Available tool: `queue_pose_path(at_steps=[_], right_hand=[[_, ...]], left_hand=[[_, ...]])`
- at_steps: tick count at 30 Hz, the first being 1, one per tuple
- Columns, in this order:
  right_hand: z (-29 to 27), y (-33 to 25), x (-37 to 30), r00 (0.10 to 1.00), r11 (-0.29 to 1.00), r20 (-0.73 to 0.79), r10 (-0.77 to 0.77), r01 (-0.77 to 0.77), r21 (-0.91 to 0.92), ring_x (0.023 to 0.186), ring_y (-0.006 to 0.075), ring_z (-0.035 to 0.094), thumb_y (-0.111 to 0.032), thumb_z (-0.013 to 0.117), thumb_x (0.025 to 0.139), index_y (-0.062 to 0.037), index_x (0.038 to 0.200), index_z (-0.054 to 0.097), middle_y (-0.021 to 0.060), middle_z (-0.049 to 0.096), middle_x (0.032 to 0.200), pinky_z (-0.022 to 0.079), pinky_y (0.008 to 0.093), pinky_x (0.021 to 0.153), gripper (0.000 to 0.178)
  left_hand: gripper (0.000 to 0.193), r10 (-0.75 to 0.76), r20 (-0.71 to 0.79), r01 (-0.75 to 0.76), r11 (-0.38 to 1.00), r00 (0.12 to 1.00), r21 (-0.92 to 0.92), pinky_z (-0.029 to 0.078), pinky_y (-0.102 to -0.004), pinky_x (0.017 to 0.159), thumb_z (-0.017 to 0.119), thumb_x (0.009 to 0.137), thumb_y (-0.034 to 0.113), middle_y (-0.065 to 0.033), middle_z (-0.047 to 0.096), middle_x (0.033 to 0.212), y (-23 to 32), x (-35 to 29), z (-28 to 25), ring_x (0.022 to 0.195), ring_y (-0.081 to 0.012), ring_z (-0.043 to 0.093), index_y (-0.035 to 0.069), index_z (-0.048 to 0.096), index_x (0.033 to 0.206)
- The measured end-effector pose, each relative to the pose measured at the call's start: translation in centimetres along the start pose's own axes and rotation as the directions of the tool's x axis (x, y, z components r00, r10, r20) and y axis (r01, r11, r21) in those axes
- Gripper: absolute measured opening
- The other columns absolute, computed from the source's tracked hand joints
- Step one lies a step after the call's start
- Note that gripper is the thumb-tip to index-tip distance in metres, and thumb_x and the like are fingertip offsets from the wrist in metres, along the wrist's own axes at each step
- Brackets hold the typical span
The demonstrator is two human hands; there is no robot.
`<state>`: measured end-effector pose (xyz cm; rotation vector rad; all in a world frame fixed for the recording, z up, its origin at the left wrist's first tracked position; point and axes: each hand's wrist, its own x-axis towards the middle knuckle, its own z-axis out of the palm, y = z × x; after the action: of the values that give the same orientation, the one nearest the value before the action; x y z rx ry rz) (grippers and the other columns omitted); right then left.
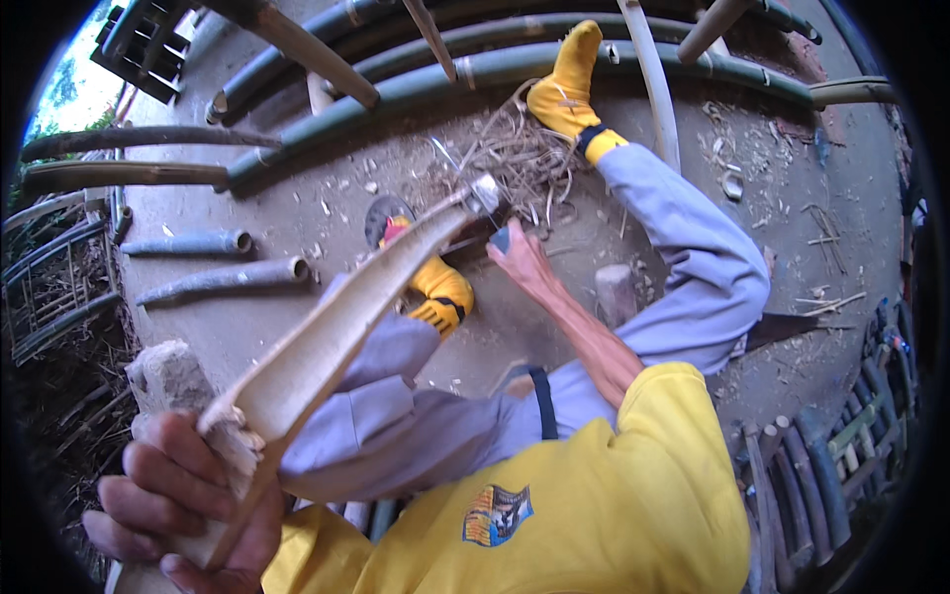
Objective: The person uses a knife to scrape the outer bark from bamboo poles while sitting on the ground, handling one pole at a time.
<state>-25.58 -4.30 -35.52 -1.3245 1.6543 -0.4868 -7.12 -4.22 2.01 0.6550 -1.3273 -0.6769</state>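
The split bamboo [336,342] is a long, hollowed half-length with its open channel facing up. Its long axis runs from my left hand [188,495] forward and to the right, over my left leg. My left hand is clenched around its near, ragged end. My right hand [524,259] is just beyond and to the right of its far end, fingers closed on a tool handle [501,241]; the dark part ahead of the handle is too obscured to identify, and whether it touches the split bamboo I cannot tell. My left hand is the nearer, being in contact.

Just beyond the far tip of the split bamboo lies a heap of shavings [515,163]; farther out, a green bamboo pole [416,89] crosses the floor, with my right foot [574,84] beside it. To its left are two short pieces: an upper tube [188,244] and a lower tube [228,280]. A pale block [168,376] is left of its near end. A stump [617,292] stands to its right. I identify no container.
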Motion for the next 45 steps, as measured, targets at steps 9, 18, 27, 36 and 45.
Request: queue_pose_path(at_steps=[9,18,27,36,45], right_hand=[[1.1,-1.5,-0.8,0.998,0.982,0.027,-0.059,0.053,0.183,0.070,0.0419,0.065,-0.021,0.067,0.081,0.0006,0.095,0.042,0.0282,0.063,0.075,0.054,0.0476,0.058,0.036],[1.1,0.1,0.1,0.998,0.986,0.041,0.053,-0.058,0.156,0.082,0.0391,0.065,-0.030,0.068,0.079,0.0019,0.104,0.046,0.0250,0.064,0.085,0.051,0.0456,0.068,0.046],[-9.5,-19.6,-11.9,0.775,0.674,-0.189,-0.603,0.622,0.399,0.069,0.0286,0.067,-0.020,0.070,0.081,-0.0006,0.105,0.044,0.0149,0.062,0.073,0.050,0.0359,0.059,0.040],[-7.5,-20.4,-12.7,0.788,0.753,-0.058,-0.613,0.604,0.261,0.071,0.0402,0.063,-0.015,0.068,0.080,-0.0008,0.101,0.042,0.0212,0.059,0.073,0.048,0.0427,0.056,0.036],[-6.1,-19.1,-12.9,0.832,0.808,0.013,-0.554,0.535,0.246,0.067,0.0425,0.063,-0.020,0.066,0.081,0.0014,0.098,0.040,0.0244,0.060,0.069,0.050,0.0496,0.055,0.038]], left_hand=[[0.024,0.029,-0.109,-0.006,0.979,0.994,0.202,0.031,-0.0266,0.055,0.058,0.066,0.024,0.0010,0.033,0.063,1.0,0.1,-0.7,0.049,-0.0106,0.033,0.014,0.038,0.076],[0.026,-0.128,-0.019,0.129,0.985,0.992,0.116,0.040,-0.0381,0.076,0.050,0.073,0.025,-0.0059,0.036,0.079,1.1,0.8,-2.6,0.071,-0.0199,0.043,0.009,0.042,0.092],[0.031,-0.073,-0.060,0.063,0.986,0.995,-0.151,0.034,-0.0287,0.060,0.046,0.085,0.027,-0.0017,0.041,0.078,-1.8,2.2,-1.1,0.063,-0.0121,0.036,0.007,0.048,0.109],[0.020,-0.073,-0.015,0.070,0.983,0.997,-0.169,0.027,-0.0277,0.060,0.048,0.084,0.022,0.0021,0.035,0.074,-0.8,0.6,-1.2,0.064,-0.0108,0.030,0.011,0.053,0.099],[0.022,-0.018,-0.150,0.003,0.995,0.989,-0.100,0.030,-0.0272,0.056,0.046,0.084,0.022,0.0002,0.034,0.070,-1.1,0.5,-2.2,0.058,-0.0098,0.032,0.009,0.050,0.101]])
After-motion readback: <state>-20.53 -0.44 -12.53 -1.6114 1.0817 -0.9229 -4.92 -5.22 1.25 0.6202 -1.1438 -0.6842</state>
